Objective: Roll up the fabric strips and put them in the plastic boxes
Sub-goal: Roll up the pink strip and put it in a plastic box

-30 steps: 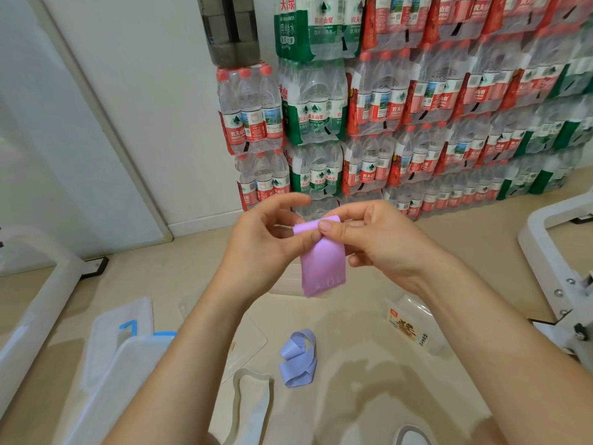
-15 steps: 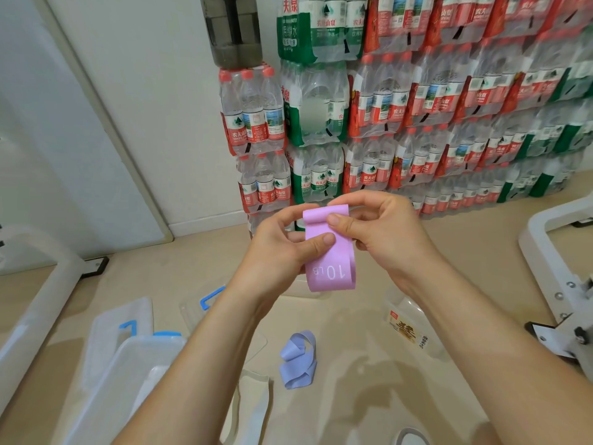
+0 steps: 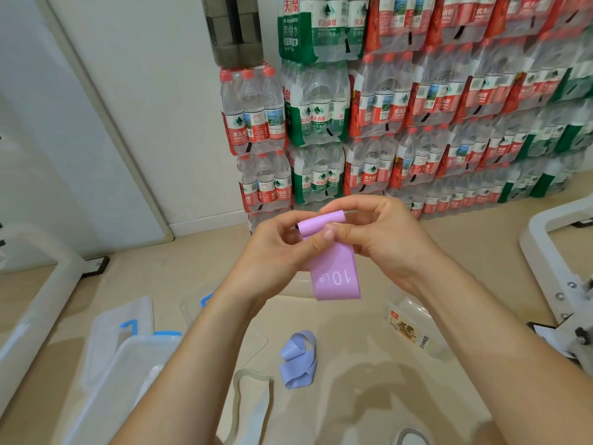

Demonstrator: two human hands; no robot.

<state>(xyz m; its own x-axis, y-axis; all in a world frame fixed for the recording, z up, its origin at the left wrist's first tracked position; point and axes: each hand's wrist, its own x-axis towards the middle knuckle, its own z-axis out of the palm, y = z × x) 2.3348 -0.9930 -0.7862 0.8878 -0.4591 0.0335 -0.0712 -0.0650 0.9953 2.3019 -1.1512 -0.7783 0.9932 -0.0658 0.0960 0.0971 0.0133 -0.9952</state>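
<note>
A pink strip [image 3: 335,274] printed "10 LB" hangs in front of me, its top end curled into a small roll. My left hand [image 3: 276,248] pinches the strip's left edge with thumb and fingers. My right hand [image 3: 382,239] pinches the rolled top from the right. On the floor below lie a crumpled lilac strip [image 3: 298,359] and a pale grey-green strip [image 3: 253,403]. A clear plastic box [image 3: 128,374] with blue clips sits at the lower left, partly behind my left forearm. Another clear box [image 3: 409,327] with a label lies under my right forearm.
Shrink-wrapped packs of water bottles [image 3: 385,123] are stacked against the far wall. A flat clear lid [image 3: 118,326] with a blue clip lies beside the left box. White metal frames stand at the left [image 3: 41,284] and right [image 3: 552,252] edges.
The pink strip's free tail has grown longer and its "10 LB" print now shows. Both hands rose a little and the top roll sits between the fingertips.
</note>
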